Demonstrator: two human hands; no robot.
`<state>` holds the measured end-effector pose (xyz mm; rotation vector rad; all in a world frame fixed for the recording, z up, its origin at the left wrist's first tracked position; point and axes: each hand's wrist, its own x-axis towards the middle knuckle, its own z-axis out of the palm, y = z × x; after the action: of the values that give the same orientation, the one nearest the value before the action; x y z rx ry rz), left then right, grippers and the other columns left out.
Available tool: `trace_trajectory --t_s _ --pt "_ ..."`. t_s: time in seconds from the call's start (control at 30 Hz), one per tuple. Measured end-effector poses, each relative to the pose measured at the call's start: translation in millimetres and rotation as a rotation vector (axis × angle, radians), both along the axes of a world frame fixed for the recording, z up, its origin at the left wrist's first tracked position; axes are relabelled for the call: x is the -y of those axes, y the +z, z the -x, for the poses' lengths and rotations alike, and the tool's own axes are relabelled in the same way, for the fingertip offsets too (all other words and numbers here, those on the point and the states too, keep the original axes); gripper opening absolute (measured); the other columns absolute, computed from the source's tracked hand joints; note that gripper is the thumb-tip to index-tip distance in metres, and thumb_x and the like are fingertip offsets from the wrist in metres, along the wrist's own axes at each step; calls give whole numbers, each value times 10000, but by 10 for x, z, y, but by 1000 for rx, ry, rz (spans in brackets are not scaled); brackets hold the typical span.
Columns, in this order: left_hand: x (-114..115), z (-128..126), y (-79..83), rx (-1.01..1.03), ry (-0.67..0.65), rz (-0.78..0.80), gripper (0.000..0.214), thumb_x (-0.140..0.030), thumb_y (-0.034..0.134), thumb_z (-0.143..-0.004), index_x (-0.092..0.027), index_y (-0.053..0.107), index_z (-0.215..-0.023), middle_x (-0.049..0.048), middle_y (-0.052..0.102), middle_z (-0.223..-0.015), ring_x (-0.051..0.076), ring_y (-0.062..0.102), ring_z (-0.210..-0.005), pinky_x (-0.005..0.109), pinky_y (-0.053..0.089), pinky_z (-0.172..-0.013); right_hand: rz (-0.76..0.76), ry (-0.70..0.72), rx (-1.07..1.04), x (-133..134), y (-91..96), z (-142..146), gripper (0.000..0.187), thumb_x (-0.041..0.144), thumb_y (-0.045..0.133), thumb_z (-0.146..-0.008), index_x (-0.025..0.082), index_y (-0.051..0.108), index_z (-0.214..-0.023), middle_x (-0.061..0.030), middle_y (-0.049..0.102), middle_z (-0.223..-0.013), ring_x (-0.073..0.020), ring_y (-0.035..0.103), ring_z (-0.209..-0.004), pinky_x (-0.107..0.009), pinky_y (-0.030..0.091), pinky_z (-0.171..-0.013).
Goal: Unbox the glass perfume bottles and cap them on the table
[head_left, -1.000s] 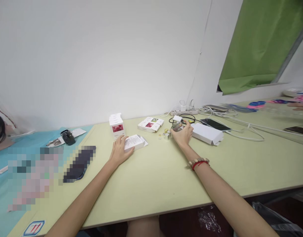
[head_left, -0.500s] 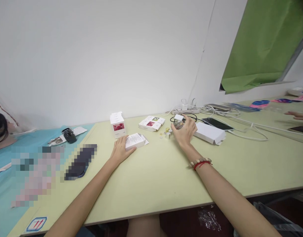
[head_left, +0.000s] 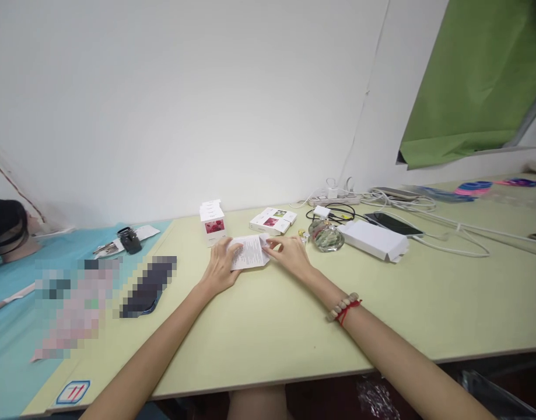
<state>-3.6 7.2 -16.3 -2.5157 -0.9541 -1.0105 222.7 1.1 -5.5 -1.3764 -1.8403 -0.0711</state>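
Observation:
My left hand (head_left: 221, 265) grips the left end of a small white carton (head_left: 247, 254), its thumb on the side printed with dark text. At the carton's right end, my right hand (head_left: 289, 254) pinches the flap between thumb and fingertips. Right of that hand sits a clear rounded glass bottle (head_left: 326, 236) on the table. Small gold pieces (head_left: 301, 233) lie just left of the bottle, partly hidden by my right hand. Behind the carton stand white boxes with a red picture (head_left: 213, 226) and a flat white box (head_left: 273, 220).
A long white box (head_left: 375, 239) lies right of the bottle, beside a dark phone (head_left: 393, 223) and white cables (head_left: 458, 227). Black cables (head_left: 337, 211) and a power strip (head_left: 333, 199) are near the wall. At left are a dark jar (head_left: 128, 240) and a blue cloth (head_left: 14, 326).
My right hand has left the glass bottle, which now stands on the table, and has moved left to the carton's end flap. The carton is raised and tilted in my left hand.

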Motion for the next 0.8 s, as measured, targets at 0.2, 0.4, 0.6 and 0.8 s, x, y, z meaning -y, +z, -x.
trace_trajectory --t_s 0.2,0.4,0.6,0.8 --pt "-29 5 -40 13 -18 -61 525 -203 503 -735 -213 303 -1220 148 284 -1234 298 271 -1213 474 300 -959 7 50 -139 -20 -21 46 270 453 550 -717 201 633 -662 -20 673 -698 -153 593 -570 -286 419 -620" --pt "-44 -3 -52 110 158 -25 662 -203 491 -725 -166 185 -1311 163 290 -1242 296 268 -1206 468 274 -973 -44 19 -506 -27 32 47 312 472 463 -770 192 585 -835 -41 654 -713 -176 620 -624 -267 462 -549" --pt "-32 -5 -31 166 259 44 725 -252 554 -677 -157 214 -1310 152 321 -1211 297 306 -1171 456 280 -966 -84 -149 -941 -83 163 -203 492 556 350 -784 195 417 -1112 -63 611 -773 -150 568 -419 -253 421 -348" --pt "-37 4 -31 147 246 62 716 -247 555 -671 -184 237 -1310 140 313 -1222 301 321 -1151 453 295 -948 -399 -330 -982 -138 267 -517 459 517 233 -835 237 306 -1191 -132 473 -1129 -137 628 -609 -236 466 -412"
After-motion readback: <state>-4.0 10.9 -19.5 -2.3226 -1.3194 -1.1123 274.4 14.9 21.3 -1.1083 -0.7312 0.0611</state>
